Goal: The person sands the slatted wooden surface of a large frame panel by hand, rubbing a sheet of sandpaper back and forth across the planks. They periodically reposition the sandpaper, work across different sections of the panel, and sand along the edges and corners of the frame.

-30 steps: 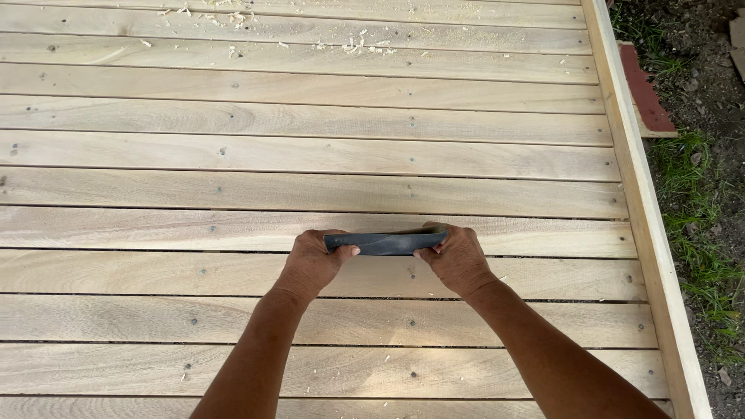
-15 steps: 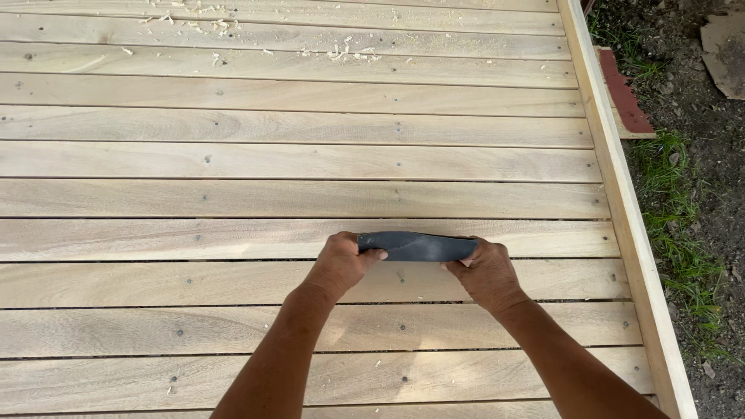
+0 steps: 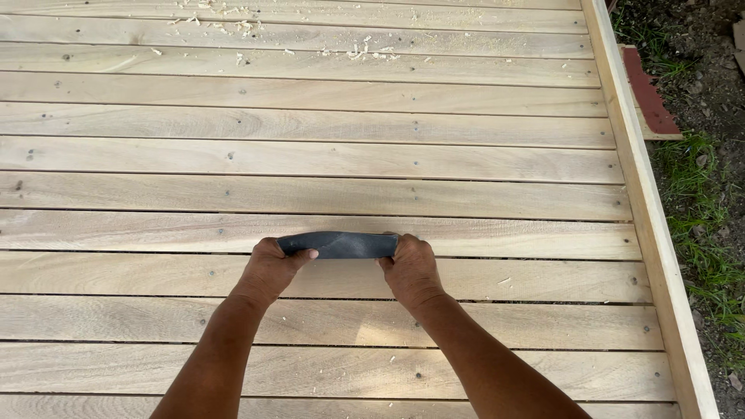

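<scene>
Head view, steeply down, near planks (image 3: 310,159)

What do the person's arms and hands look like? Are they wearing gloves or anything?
No gloves. Both the left hand and the right hand are bare, and so are both forearms: no sleeves reach into the picture. No watch, ring, bracelet or bandage shows on either wrist or on the fingers that can be seen. The arms come in from the bottom edge, so anything worn above the elbows is out of view.

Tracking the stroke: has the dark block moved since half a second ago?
Yes. The dark block has slid left along the same plank, away from the right edge board.
</scene>
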`<state>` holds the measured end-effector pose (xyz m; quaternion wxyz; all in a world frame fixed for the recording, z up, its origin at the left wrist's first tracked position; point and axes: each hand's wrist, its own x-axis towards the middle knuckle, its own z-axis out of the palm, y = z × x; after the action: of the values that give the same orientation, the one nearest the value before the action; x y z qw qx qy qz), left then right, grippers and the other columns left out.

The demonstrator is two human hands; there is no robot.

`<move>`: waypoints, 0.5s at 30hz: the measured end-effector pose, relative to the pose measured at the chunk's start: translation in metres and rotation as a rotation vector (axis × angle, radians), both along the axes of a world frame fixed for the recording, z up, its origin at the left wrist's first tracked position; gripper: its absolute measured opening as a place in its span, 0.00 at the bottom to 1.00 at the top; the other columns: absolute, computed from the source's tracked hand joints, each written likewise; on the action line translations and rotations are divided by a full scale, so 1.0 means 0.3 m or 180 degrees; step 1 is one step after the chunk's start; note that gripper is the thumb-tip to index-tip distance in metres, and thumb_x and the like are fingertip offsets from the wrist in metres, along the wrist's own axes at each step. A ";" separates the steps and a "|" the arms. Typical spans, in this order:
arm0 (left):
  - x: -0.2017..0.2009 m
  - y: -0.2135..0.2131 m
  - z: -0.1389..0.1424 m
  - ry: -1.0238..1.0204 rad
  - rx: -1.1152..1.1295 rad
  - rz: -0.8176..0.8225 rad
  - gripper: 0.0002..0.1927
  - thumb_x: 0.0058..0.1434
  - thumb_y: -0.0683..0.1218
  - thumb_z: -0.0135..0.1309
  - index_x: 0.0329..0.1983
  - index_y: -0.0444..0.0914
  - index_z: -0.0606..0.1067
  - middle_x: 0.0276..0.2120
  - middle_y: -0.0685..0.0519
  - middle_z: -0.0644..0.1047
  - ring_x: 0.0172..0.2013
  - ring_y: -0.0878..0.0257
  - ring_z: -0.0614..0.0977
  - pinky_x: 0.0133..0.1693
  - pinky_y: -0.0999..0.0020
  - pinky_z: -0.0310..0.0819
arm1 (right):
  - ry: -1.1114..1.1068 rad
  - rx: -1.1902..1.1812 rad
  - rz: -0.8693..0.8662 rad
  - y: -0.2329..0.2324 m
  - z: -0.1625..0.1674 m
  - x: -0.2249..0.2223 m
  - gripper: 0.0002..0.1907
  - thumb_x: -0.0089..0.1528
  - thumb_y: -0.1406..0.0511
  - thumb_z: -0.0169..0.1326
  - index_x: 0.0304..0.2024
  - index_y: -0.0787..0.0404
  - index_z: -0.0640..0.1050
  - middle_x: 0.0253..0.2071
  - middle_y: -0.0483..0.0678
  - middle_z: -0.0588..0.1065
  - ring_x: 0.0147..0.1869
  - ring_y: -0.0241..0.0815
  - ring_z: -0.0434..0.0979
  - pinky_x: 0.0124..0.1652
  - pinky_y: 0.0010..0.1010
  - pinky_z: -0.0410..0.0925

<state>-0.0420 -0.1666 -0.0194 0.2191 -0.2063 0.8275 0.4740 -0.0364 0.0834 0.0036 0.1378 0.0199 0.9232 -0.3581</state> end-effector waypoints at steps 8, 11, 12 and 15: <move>0.000 0.123 0.053 0.0182 -0.0151 -0.0191 0.16 0.57 0.53 0.66 0.33 0.35 0.82 0.19 0.54 0.76 0.24 0.64 0.72 0.34 0.66 0.73 | -0.0031 0.0227 0.0170 0.133 0.016 -0.002 0.13 0.61 0.65 0.64 0.39 0.69 0.77 0.25 0.55 0.78 0.27 0.41 0.82 0.29 0.29 0.77; 0.001 0.141 0.057 0.0650 0.0568 -0.0153 0.13 0.56 0.52 0.64 0.36 0.38 0.85 0.22 0.61 0.82 0.25 0.71 0.77 0.31 0.71 0.75 | 0.0239 -0.0119 0.0096 0.151 0.018 -0.013 0.09 0.60 0.69 0.60 0.44 0.61 0.81 0.24 0.52 0.78 0.25 0.41 0.80 0.27 0.30 0.75; -0.003 0.161 0.058 0.0407 0.0422 -0.0158 0.15 0.58 0.52 0.65 0.35 0.35 0.83 0.21 0.58 0.78 0.24 0.68 0.73 0.30 0.68 0.72 | 0.0094 0.0036 0.0010 0.174 0.025 -0.017 0.06 0.61 0.67 0.60 0.41 0.62 0.81 0.25 0.51 0.79 0.25 0.39 0.80 0.27 0.28 0.76; -0.008 0.253 0.074 -0.0231 -0.0050 -0.0157 0.17 0.62 0.52 0.65 0.35 0.31 0.82 0.18 0.54 0.70 0.21 0.64 0.66 0.27 0.63 0.67 | -0.0132 0.0171 -0.0009 0.247 0.047 -0.012 0.06 0.64 0.66 0.61 0.36 0.63 0.81 0.25 0.48 0.78 0.23 0.36 0.80 0.26 0.27 0.76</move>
<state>-0.0444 -0.0907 0.0028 0.2590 -0.2046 0.8276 0.4540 -0.0400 0.1575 0.0178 0.1559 0.0323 0.9294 -0.3329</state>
